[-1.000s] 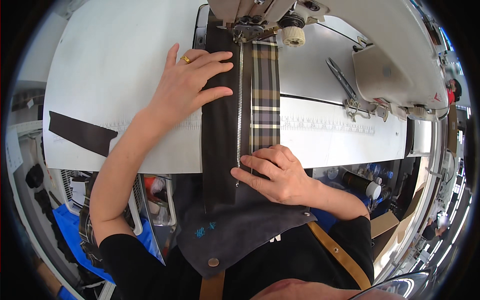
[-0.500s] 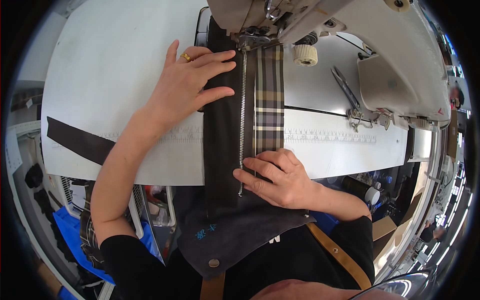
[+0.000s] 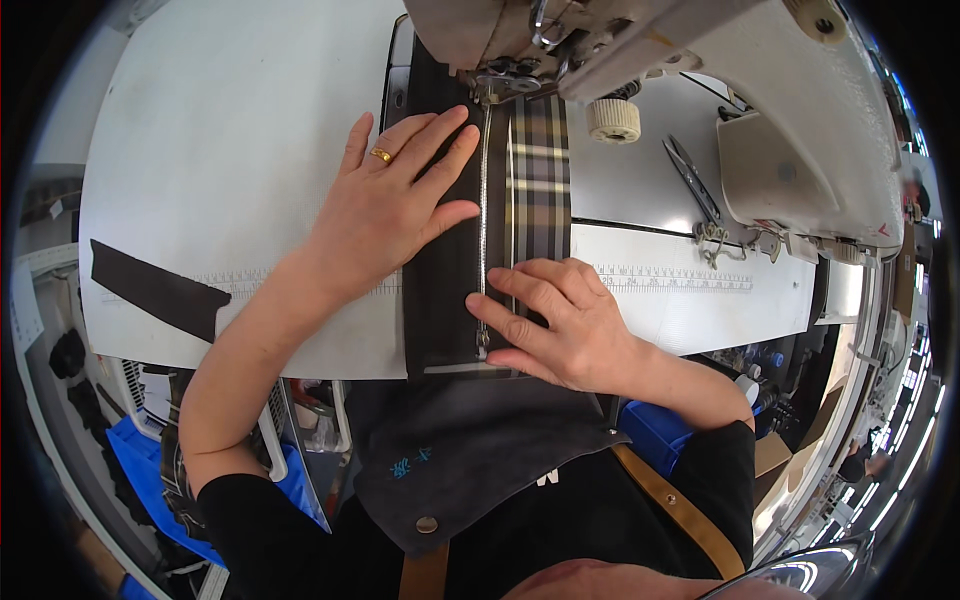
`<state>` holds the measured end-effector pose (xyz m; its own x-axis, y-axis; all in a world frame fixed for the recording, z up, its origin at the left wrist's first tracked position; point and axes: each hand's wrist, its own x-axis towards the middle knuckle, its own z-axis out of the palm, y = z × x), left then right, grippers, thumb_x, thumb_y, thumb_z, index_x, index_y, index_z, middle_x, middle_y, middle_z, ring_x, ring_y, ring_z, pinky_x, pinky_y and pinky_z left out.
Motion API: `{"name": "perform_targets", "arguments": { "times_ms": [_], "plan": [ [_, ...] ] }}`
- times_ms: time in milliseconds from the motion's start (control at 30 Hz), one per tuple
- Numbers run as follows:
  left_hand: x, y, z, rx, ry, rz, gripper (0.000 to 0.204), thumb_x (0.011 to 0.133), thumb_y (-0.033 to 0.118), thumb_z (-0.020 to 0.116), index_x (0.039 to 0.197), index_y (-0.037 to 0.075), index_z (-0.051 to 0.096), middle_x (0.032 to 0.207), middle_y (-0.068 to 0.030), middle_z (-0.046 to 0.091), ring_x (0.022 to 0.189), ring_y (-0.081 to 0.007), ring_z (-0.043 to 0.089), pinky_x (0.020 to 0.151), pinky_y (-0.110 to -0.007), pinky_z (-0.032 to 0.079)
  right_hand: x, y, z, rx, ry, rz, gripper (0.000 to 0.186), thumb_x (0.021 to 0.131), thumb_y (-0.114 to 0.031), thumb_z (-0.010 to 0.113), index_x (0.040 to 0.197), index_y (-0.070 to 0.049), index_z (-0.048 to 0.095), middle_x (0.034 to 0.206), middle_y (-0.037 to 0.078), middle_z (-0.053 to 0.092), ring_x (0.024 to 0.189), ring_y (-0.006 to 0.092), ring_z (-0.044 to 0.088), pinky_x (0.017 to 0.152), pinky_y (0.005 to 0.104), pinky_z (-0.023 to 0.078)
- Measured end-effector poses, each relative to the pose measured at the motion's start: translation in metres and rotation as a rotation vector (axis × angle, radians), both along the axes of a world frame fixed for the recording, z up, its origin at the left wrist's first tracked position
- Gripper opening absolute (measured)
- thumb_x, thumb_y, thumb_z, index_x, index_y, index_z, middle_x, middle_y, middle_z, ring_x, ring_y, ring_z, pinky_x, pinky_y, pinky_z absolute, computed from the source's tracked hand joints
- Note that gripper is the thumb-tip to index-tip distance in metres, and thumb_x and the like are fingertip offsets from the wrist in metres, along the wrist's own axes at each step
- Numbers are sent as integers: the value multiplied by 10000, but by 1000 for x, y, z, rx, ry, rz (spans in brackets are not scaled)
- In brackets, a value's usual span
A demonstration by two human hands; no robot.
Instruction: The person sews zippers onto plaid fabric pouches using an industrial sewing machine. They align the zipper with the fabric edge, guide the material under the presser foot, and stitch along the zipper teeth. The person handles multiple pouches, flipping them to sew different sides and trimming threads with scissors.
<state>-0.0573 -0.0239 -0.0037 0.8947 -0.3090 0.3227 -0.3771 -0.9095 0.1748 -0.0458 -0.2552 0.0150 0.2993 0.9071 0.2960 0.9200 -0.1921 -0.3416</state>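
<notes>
A long dark fabric piece [image 3: 435, 320] runs beneath the sewing machine's presser foot [image 3: 487, 97]. Along it lies a metal zipper [image 3: 484, 215], its upper part at the foot and its lower end near the table's front edge. Right of the zipper is a strip of plaid fabric [image 3: 540, 160]. My left hand [image 3: 392, 195], wearing a gold ring, lies flat on the dark fabric with its fingers spread, just left of the zipper. My right hand [image 3: 572, 325] rests at the zipper's lower part, fingers apart, fingertips touching the zipper and partly covering the plaid strip's lower end.
The sewing machine's arm [image 3: 760, 70] reaches across the upper right. Dark scissors [image 3: 692, 180] lie on the metal plate beneath it. A loose dark strip [image 3: 155, 290] is on the white table [image 3: 230, 120] at left. Rulers are printed across the tabletop; blue bins [image 3: 655, 432] sit below the edge.
The fabric and zipper have moved away from me under the presser foot, so the lower end now sits on the table. My right hand has moved up with them; my left hand has shifted slightly down.
</notes>
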Motion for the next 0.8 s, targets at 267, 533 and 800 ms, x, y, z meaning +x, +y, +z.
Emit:
{"name": "perform_targets", "arguments": {
  "times_ms": [267,533,800],
  "plan": [
    [4,0,-2,-61,-59,-41,483,799,198,650,1232,23,528,1317,-82,495,1164,-235,491,961,-415,402,26,7,0,4,-15,14,508,657,-288,725,1118,-99,629,1110,75,543,1007,257,503,765,363,430],
    [7,0,-2,-144,-89,-69,398,798,117,648,1159,-31,566,1257,-118,537,1131,-259,523,919,-345,457,50,17,-1,34,-63,20,449,697,-249,713,1111,-107,610,1092,66,531,1025,243,499,777,357,432],
    [10,-4,0,-172,-98,-39,386,801,99,642,1154,-38,566,1258,-124,534,1098,-263,529,906,-353,463,74,25,-4,55,-69,1,428,715,-245,710,1110,-109,619,1099,68,547,985,258,516,793,364,447]
  ]
}}
